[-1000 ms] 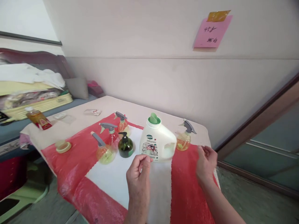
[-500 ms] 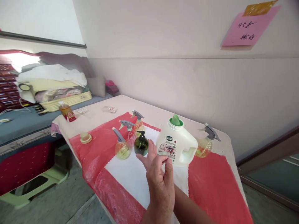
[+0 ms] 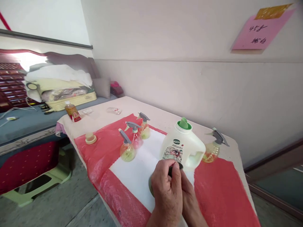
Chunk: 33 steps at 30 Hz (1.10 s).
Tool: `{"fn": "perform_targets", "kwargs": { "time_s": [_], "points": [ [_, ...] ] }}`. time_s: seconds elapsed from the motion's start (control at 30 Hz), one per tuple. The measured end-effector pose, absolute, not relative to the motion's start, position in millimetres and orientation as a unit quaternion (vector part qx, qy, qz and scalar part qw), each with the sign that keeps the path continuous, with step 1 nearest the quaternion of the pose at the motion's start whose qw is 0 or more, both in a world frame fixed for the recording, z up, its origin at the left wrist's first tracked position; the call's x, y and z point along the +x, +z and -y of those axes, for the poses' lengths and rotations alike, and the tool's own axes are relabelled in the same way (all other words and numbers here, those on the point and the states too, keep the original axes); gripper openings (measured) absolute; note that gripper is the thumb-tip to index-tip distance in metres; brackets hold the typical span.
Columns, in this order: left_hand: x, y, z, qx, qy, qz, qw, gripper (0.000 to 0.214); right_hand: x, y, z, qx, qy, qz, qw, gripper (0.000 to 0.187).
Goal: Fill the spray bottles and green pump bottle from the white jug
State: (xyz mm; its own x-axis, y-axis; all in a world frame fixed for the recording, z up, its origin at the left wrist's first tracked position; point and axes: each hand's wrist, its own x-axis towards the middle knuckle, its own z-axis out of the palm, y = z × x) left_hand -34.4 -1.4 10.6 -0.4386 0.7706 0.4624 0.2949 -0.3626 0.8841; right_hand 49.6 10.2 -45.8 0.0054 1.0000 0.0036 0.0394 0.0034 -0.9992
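Note:
Both my hands are together over the white cloth (image 3: 132,171), around a dark green pump bottle (image 3: 151,186) that they mostly hide. My left hand (image 3: 166,189) is in front, its thumb and forefinger closed at the black pump head (image 3: 181,165). Behind it, my right hand (image 3: 190,197) is wrapped about the bottle; its fingers are largely covered. Just beyond stands a large white jug (image 3: 172,142) with a printed label, a handle and a green piece (image 3: 183,123) in its mouth.
Spray bottles stand left of the jug: one yellowish (image 3: 127,153), one pink (image 3: 136,140), one orange-topped (image 3: 145,130). Another spray bottle (image 3: 210,151) is at the right. A cream lid (image 3: 90,138) lies on the red cloth (image 3: 101,148). A brown bottle (image 3: 73,112) stands at the table's left edge.
My right hand has taken the pump bottle off its place beside the spray bottles and brought it nearer, to my left hand. My left hand has closed at the pump head. The view shifted slightly.

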Motion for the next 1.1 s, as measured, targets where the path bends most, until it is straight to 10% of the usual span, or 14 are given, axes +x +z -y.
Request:
{"fn": "perform_targets", "kwargs": {
  "time_s": [0.2, 0.4, 0.87, 1.1],
  "points": [
    [-12, 4, 6, 0.561, 0.602, -0.522, 0.224, 0.013, 125, -42, 7, -0.571, 0.473, 0.401, 0.537, 0.059],
    [7, -5, 6, 0.668, 0.374, -0.490, 0.417, 0.073, 144, -50, 10, -0.510, 0.512, 0.387, 0.573, 0.048],
    [3, -7, 6, 0.382, 0.593, -0.401, 0.584, 0.061, 139, -35, 28, -0.134, 0.821, 0.209, 0.514, 0.058],
    [-21, 0, -2, 0.301, 0.602, -0.400, 0.622, 0.043, 129, -57, 29, -0.217, 0.871, 0.168, 0.408, 0.061]
  ]
}}
